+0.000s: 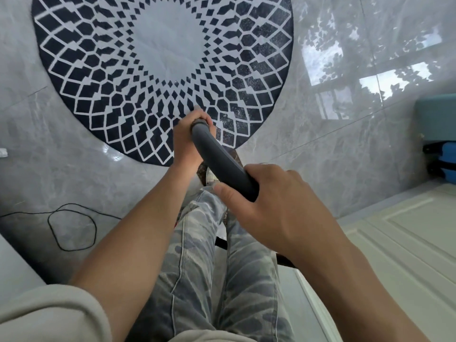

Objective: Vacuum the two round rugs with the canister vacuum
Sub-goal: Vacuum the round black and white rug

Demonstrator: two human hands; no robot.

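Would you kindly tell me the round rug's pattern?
Navy rug with white diamond lattice; head view.

This looks like a room in a home. The floor (320, 156) is glossy grey marble-look tile, polished enough to carry a window reflection (370, 70) with leafy branches at the far right. A round rug (98, 70) with a dark-and-white diamond pattern lies on the tiles, far left to centre. Near right is a pale panelled surface (407, 243), either a door or a cabinet front. At the right edge a blue suitcase (444, 161) sits below a teal furniture piece (436, 114). A thin black cord (71, 225) loops on the tiles near left
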